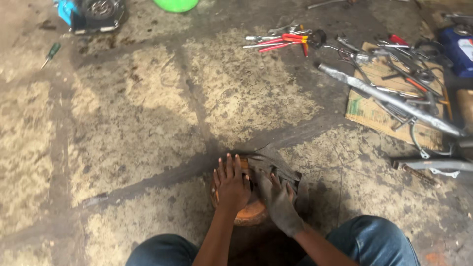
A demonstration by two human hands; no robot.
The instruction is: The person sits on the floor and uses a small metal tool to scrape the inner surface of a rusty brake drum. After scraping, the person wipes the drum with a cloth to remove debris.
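- Round orange block [249,213]: on the floor between the knees, at 6 o'clock in view
- Left hand [230,183]: fingers spread, flat on block top
- Right hand [280,202]: presses dark rag [276,170] at block's 2 o'clock edge; grip hidden

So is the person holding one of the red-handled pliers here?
No: both the left hand and the right hand rest on a round orange block with a dark rag; the red-handled pliers lie far off.
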